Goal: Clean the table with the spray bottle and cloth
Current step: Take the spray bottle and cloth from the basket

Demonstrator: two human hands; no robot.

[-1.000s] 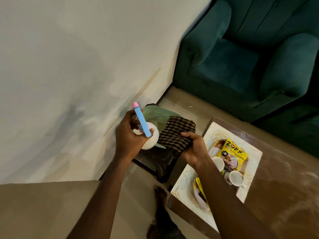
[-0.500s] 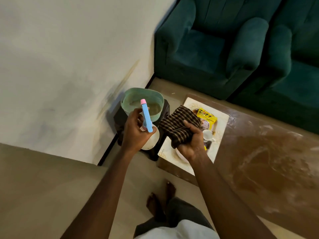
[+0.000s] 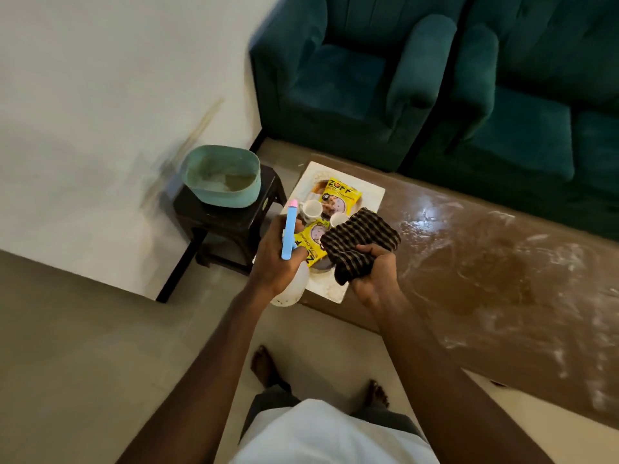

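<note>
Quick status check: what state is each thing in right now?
Spray bottle: held in left hand, not on the table.
Cloth: bunched in right hand.
Table: dusty, white streaks, unwiped.
Tray: on table end, loaded.
Cups: upright on tray.
Yellow packets: lying on tray.
Basin: on stool, murky water inside.

I see the white spray bottle (image 3: 290,289) with blue head held upright beside the bunched brown checked cloth (image 3: 360,244), above the powder-streaked brown counter (image 3: 502,269).
</note>
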